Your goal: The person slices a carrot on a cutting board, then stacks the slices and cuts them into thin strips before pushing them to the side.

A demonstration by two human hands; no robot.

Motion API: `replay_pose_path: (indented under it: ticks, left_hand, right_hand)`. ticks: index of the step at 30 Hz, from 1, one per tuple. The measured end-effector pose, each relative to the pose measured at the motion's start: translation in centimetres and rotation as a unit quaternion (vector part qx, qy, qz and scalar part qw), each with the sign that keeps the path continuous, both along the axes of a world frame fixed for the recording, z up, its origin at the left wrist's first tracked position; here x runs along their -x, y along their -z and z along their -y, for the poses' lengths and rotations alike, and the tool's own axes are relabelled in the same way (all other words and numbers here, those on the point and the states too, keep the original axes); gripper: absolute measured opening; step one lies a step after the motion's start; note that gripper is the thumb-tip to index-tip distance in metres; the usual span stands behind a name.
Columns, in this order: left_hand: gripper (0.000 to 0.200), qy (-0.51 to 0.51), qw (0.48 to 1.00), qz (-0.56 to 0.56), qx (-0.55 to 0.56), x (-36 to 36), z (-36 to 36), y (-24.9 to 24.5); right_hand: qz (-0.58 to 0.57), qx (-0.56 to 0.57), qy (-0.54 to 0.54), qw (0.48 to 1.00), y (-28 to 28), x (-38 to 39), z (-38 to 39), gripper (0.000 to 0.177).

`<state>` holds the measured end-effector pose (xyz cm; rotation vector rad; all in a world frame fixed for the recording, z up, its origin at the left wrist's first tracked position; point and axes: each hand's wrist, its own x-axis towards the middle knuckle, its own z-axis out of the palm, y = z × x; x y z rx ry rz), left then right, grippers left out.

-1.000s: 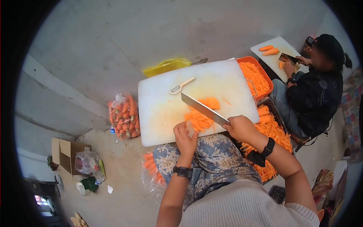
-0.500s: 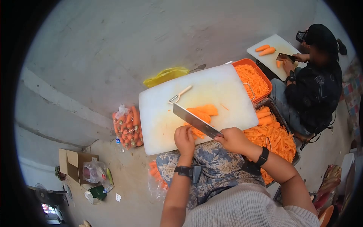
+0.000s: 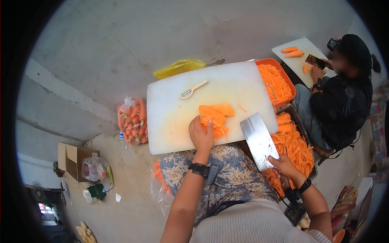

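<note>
On the white cutting board (image 3: 170, 105) lies a heap of carrot slices and strips (image 3: 221, 111). My left hand (image 3: 201, 133) rests at the left side of this heap, fingers touching the slices, thumb apart from the fingers. In my right hand (image 3: 283, 167) is a broad cleaver (image 3: 257, 139), its blade flat to view over the board's right front edge, clear of the slices. A peeler (image 3: 194, 89) lies toward the back of the board.
Shredded carrot fills an orange tub (image 3: 292, 87) and a dark crate (image 3: 312, 150) at the right. A co-worker (image 3: 342, 97) cuts carrots on another board (image 3: 293, 67). Bagged carrots (image 3: 133, 121), a bottle (image 3: 122, 139) and a carton (image 3: 77, 162) are at the left.
The cleaver has moved right and toward me, away from the carrot slices, and its blade has turned. My left hand has moved up onto the slices.
</note>
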<state>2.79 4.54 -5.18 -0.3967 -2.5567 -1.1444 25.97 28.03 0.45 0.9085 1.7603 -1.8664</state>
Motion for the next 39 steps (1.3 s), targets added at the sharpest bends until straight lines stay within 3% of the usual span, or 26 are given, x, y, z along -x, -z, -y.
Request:
replay_pose_path:
  ticks: [9, 19, 34, 39]
  left_hand:
    - [0.048, -0.08, 0.996, -0.026, 0.041, -1.0, -2.5, -0.1]
    - [0.04, -0.077, 0.996, -0.036, 0.006, -2.4, -4.4, 0.1]
    - [0.023, -0.014, 0.996, -0.02, -0.084, -5.8, -7.8, -0.7]
    - [0.019, 0.018, 0.993, 0.003, -0.118, -6.1, -8.3, -1.1]
  right_hand:
    - [-0.016, 0.053, -0.053, 0.997, 0.6, 3.3, 2.4, 0.043]
    - [-0.006, 0.056, -0.09, 0.994, 2.2, 5.6, 3.7, 0.039]
    - [-0.031, 0.098, -0.1, 0.99, 4.5, 5.3, 4.1, 0.044]
    - [-0.036, 0.095, -0.086, 0.991, 2.6, 5.3, 3.9, 0.041]
